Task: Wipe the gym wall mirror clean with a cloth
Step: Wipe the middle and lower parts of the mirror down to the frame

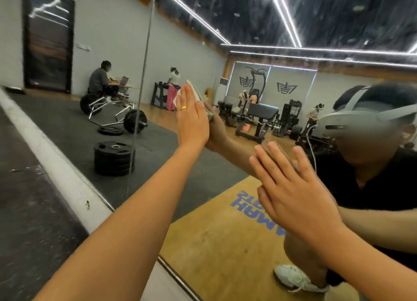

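Your left hand presses the cloth flat on the mirror; open glass lies above and left of your fingertips as far as the vertical panel seam. Below and right of those fingers, your right hand, flat on the glass, blocks the way.

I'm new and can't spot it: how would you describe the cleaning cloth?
Start at the big wall mirror. Two hands press flat on it; the left hand, wearing a gold ring, has the pale folded cloth under its fingers. The right hand shows no cloth.
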The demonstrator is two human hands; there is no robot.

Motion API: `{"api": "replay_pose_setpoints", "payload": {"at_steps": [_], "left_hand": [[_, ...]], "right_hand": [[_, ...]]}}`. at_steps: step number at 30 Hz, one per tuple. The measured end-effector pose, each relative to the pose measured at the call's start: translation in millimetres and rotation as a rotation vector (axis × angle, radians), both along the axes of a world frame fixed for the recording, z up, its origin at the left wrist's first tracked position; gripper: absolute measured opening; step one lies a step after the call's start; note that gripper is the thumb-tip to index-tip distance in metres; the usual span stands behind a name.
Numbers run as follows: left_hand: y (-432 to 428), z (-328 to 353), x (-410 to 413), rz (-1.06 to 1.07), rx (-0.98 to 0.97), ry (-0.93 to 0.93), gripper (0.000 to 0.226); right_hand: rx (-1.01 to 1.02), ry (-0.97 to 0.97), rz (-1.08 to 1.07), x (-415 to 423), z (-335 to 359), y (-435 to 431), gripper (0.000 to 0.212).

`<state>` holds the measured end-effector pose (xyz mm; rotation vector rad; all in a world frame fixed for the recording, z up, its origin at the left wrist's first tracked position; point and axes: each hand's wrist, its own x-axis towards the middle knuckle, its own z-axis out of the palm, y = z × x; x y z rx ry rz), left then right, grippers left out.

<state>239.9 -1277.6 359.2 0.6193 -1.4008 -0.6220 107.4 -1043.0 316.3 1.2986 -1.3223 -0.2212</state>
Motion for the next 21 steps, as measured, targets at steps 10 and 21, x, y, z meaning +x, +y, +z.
{"api": "replay_pose_setpoints", "payload": {"at_steps": [10,21], "left_hand": [[-19.9,30.0,4.7,0.088,0.01,-0.021,0.055],[12.4,-22.2,5.1,0.013,-0.101,-0.047,0.054]], "right_hand": [[0.024,-0.011,0.0,7.5,-1.0,-6.6,0.066],[0.031,-0.019,0.009,6.0,-3.9,-3.7,0.068]]}}
